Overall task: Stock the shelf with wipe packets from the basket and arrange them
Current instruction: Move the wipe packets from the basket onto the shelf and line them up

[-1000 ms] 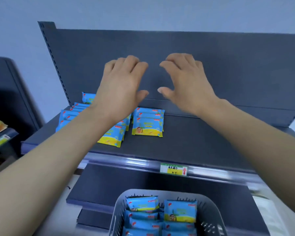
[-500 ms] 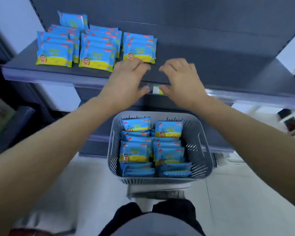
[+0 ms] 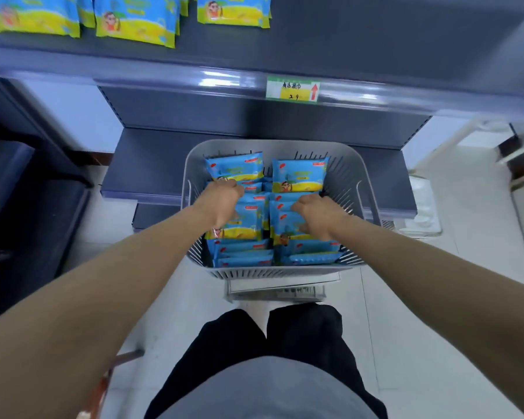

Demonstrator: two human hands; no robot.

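Note:
A grey slatted basket (image 3: 364,167) stands on the floor in front of me, filled with blue-and-yellow wipe packets (image 3: 298,176) in two columns. My left hand (image 3: 221,201) is down in the left column, its fingers curled round the top edge of a packet (image 3: 245,225). Down in the right column, my right hand (image 3: 316,216) has its fingers curled over the packets there; the fingertips are hidden. On the dark grey shelf (image 3: 375,40) above, stocked wipe packets (image 3: 133,19) lie in rows at the left.
A green-and-yellow price tag (image 3: 292,89) sits on the shelf's front rail. A lower shelf (image 3: 146,164) juts out behind the basket. A dark fixture (image 3: 28,192) stands at the left, and a white object (image 3: 421,207) lies on the floor at the right.
Both hands came down from in front of the shelf into the basket and now curl on packets. The view has tilted downward.

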